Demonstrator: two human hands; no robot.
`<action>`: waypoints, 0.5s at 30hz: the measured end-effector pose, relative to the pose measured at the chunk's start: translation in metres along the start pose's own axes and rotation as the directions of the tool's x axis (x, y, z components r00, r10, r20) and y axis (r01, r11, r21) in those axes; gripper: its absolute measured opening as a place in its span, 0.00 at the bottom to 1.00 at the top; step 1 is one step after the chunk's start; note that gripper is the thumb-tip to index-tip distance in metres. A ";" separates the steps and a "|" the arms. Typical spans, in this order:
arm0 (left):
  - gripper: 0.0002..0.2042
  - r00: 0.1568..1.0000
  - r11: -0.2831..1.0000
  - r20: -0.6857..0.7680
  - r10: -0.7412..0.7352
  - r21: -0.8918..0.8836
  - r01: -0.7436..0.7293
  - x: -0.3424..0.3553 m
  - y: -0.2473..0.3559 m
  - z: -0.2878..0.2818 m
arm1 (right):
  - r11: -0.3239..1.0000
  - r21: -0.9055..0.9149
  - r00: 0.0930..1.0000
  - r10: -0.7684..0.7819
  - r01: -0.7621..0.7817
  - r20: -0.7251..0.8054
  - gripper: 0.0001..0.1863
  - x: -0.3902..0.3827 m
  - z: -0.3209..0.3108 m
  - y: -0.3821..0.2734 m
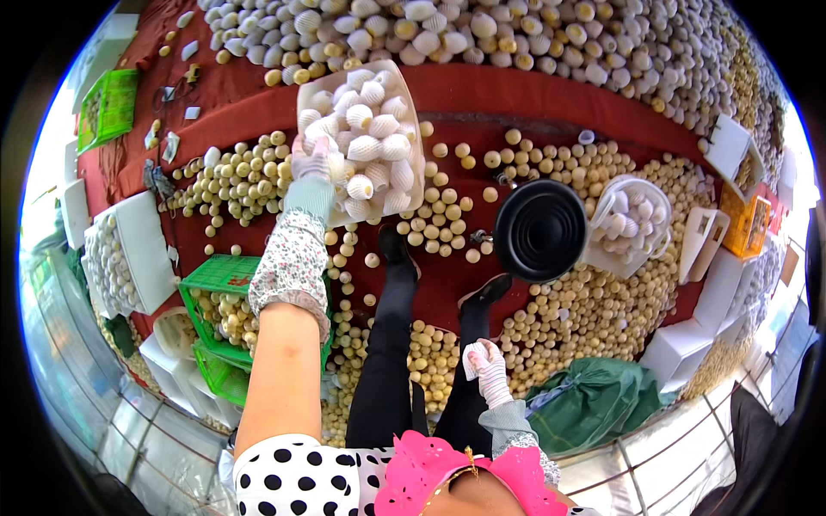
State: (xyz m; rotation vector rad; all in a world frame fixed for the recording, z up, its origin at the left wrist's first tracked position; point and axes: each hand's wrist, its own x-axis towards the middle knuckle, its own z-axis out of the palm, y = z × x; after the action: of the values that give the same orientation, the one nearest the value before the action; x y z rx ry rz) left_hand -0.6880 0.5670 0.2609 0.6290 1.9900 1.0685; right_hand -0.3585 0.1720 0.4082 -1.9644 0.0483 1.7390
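My left hand [312, 160], in a pale glove, reaches over the left side of a white plastic basket [416, 176]. Its fingers close around a round fruit in a white foam net [323, 128]; their tips are partly hidden. Many similar netted fruits [376, 148] fill the basket. Down by my right thigh, my right hand [490, 371], also gloved, is closed on a small white foam net [471, 360]. Loose pale yellow round fruits [443, 211] lie on the red cloth around my feet.
A black round stool [540, 230] stands right of my feet, beside another white basket [626, 225] of netted fruit. Green crates [222, 273] are at the left, a green sack [598, 404] at the lower right. Heaped netted fruit [482, 30] spans the far side.
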 end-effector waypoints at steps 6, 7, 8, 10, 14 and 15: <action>0.30 0.932 0.380 0.112 0.346 0.891 -0.248 0.065 -0.059 0.067 | 0.990 0.051 0.991 0.130 -0.130 -0.005 0.27 0.049 0.031 0.020; 0.29 0.901 0.188 0.123 0.416 0.958 -0.218 0.075 -0.074 0.062 | 0.988 0.047 0.989 0.147 -0.148 0.017 0.27 0.057 0.035 0.025; 0.28 0.899 0.233 0.139 0.416 0.939 -0.253 0.079 -0.081 0.072 | 0.988 0.051 0.989 0.146 -0.146 0.003 0.28 0.065 0.030 0.029; 0.27 0.891 0.322 0.192 0.412 0.884 -0.339 0.087 -0.081 0.081 | 0.992 -0.007 0.990 0.129 -0.129 -0.062 0.29 0.082 0.015 0.041; 0.26 0.896 0.452 0.200 0.396 0.807 -0.380 0.079 -0.080 0.068 | 1.000 0.005 0.981 -0.024 0.025 -0.192 0.25 0.120 -0.030 0.015; 0.27 0.916 0.598 0.286 0.281 0.694 -0.400 0.072 -0.062 0.059 | 0.994 -0.024 0.956 -0.108 0.106 -0.274 0.25 0.135 -0.052 0.003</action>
State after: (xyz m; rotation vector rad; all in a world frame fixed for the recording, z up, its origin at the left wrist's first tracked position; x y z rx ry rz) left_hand -0.6849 0.6133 0.1593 1.5411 2.1854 0.3115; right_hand -0.2878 0.1893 0.2833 -2.1603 0.0295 1.3911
